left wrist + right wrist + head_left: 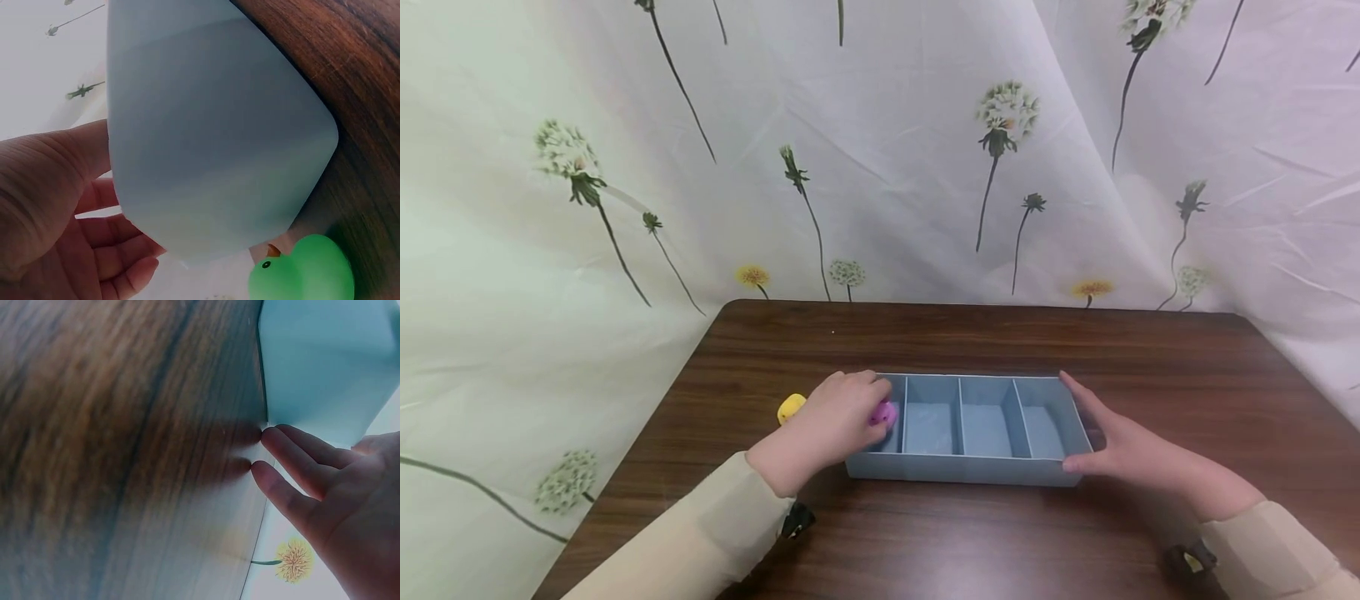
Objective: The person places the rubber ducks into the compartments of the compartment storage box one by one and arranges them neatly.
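My left hand [838,414] reaches into the leftmost compartment of a blue-grey divided box [962,469], its fingers curled round a small purple toy duck [884,415]. The box wall hides that duck in the left wrist view. My right hand [1123,446] spans the box's right end, thumb at the front corner and forefinger at the back corner, fingers spread and fairly straight. In the right wrist view, its lower fingertips are at the tabletop beside the box. A green toy duck [305,270] sits outside the box near its left end. Beyond the left wrist shows a yellow toy [791,408].
The box stands on a dark wood-grain table [970,342], with thin dividers between its compartments. Behind the table hangs a white cloth [895,208] printed with dandelions. Each wrist wears a small dark device, partly under a light sleeve [715,525].
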{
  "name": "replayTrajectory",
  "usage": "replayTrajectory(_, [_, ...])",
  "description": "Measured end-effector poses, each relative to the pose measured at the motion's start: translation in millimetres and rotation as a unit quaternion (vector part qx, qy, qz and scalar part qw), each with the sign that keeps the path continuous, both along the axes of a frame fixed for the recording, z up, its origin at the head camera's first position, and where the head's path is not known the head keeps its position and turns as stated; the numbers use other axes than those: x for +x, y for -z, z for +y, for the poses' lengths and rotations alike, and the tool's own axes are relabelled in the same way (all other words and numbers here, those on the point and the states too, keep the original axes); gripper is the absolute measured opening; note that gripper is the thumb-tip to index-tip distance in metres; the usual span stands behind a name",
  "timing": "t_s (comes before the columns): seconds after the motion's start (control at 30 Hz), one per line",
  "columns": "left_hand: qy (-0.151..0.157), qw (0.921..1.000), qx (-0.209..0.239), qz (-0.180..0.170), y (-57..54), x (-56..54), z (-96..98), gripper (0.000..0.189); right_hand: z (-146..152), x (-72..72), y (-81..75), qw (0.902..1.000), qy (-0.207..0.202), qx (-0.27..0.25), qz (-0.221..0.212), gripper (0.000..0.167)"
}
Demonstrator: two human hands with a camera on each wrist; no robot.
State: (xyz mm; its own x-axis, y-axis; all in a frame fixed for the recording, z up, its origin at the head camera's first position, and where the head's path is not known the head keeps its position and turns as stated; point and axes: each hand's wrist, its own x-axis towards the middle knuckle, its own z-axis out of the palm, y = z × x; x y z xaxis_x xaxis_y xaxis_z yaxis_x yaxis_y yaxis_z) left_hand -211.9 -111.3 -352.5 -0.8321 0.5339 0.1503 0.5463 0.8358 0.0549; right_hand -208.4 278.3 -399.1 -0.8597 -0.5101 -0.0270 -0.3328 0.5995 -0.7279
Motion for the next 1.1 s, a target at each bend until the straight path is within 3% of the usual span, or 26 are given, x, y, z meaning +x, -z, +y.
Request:
replayTrajectory(0.23, [-0.001, 0.9997, -0.024, 0.005, 2.3, 0.2, 0.3, 0.019, -1.4, 1.0, -1.8, 1.0, 0.0, -0.001, -0.002, 0.106])
replayTrajectory(1.1, [0.012, 0.9987, -0.043, -0.026, 10.4, -8.0, 3.3, 0.021, -2.2, 0.1, -4.4, 0.9998, 0.006, 0.016, -0.006, 0.107])
